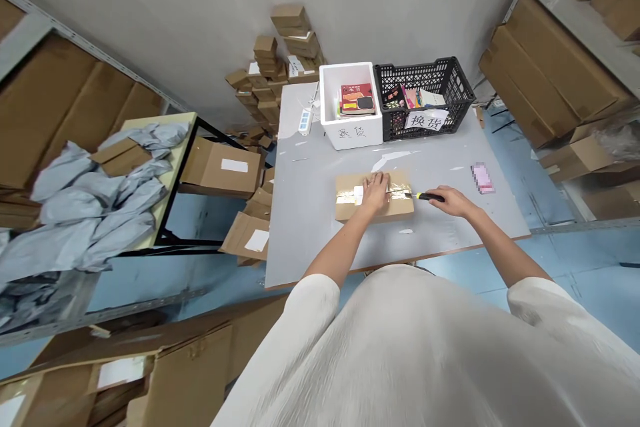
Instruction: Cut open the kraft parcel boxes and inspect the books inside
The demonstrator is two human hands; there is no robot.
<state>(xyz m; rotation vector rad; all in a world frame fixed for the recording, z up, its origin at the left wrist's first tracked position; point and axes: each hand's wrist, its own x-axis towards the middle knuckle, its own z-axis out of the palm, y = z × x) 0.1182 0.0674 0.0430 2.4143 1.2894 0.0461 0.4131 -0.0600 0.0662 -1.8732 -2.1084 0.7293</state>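
A small cardboard box point(345, 213) with clear tape and a white label lies on the grey table in front of me. My left hand point(375, 192) rests on top of it, fingers stretched out and slightly apart, pressing on the lid. My right hand point(453, 201) is closed around the black handle of a utility knife point(429, 197) with a yellow collar. The knife points left, its thin tip at the taped seam on the right end of the box. Whether the blade is in the tape or only on it is too small to tell.
Behind the box stand a white foam bin point(353, 132) with books and a black plastic crate point(453, 121) with more books. A power strip point(305, 121) and a pink item point(482, 178) lie on the table point(295, 227). Grey parcels point(75, 200) cover a side table at left.
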